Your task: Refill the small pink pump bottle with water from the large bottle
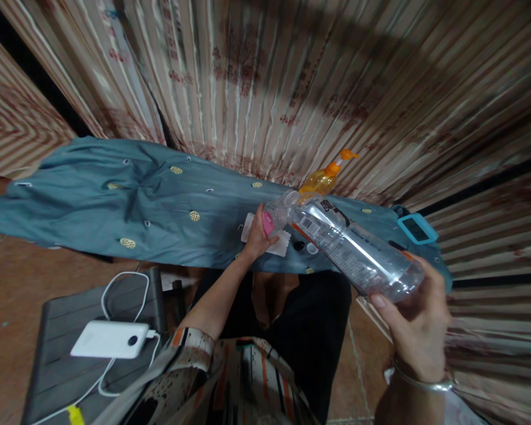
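My right hand (418,321) grips the base of a large clear plastic water bottle (354,248), tilted with its neck pointing left and down. My left hand (259,236) holds a small clear bottle with a pink band (274,217) against the big bottle's mouth, above a white cloth or paper (283,245) on the blue-covered table (137,200). Two small caps (305,247), one dark and one white, lie beside the white cloth.
An orange pump bottle (325,177) stands at the table's back edge by the striped curtain (269,77). A blue-framed device (416,229) lies at the right end. A white power bank (110,339) with cable rests on a grey stool at lower left.
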